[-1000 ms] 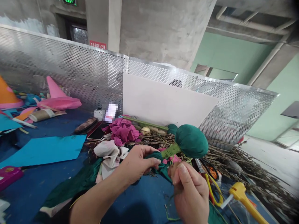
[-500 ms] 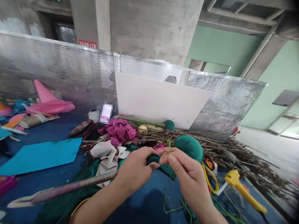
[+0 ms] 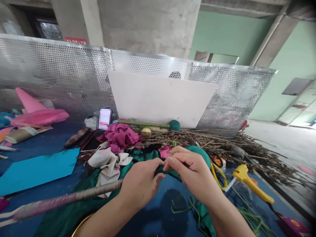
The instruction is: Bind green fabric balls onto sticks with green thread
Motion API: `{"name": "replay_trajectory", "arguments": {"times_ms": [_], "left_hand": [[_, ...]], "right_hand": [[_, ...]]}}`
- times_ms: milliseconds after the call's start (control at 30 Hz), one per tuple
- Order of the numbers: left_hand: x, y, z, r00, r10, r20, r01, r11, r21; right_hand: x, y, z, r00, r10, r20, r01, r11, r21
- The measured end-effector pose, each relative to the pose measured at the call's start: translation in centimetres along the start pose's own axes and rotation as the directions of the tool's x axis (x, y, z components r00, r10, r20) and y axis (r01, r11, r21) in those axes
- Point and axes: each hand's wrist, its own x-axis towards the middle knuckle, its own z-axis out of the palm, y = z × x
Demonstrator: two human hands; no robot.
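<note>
My left hand (image 3: pixel 140 184) pinches dark green fabric (image 3: pixel 161 169) at the neck of a stuffed green cloth ball (image 3: pixel 201 152), which lies partly hidden behind my right hand (image 3: pixel 190 171). That right hand's fingertips pinch a thin green thread (image 3: pixel 174 143) right beside the left thumb. Loose green thread (image 3: pixel 190 205) trails over the blue table below both wrists. A long pink-wrapped stick (image 3: pixel 61 200) runs from under my left hand out to the lower left.
Crumpled magenta cloth (image 3: pixel 119 135), white cloth (image 3: pixel 106 161), a bundle of dry twigs (image 3: pixel 234 148), a yellow glue gun (image 3: pixel 250 182), turquoise paper (image 3: pixel 37 169), a pink cone (image 3: pixel 37 110) and a white board (image 3: pixel 160 98) against a perforated metal screen (image 3: pixel 61 75).
The green ball has come down from its raised position and is now behind my right hand. My right hand moved up against the left. The pink-wrapped stick came into view.
</note>
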Motion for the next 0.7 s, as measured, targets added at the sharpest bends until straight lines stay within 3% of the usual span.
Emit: {"name": "replay_trajectory", "arguments": {"times_ms": [333,500,700], "left_hand": [[0.1,0.1,0.5,1.000,0.014,0.006,-0.014,0.999,-0.032],[0.0,0.5,0.5,1.000,-0.009,0.005,0.008,0.999,0.045],[-0.3,0.8,1.2,0.983,0.173,-0.065,-0.155,0.964,0.216]], "right_hand": [[0.2,0.4,0.7,1.000,0.014,0.018,-0.015,0.996,0.090],[0.6,0.9,0.8,0.992,0.077,-0.098,-0.072,0.996,0.055],[1.0,1.7,1.2,0.966,0.221,-0.131,-0.214,0.975,0.065]]}}
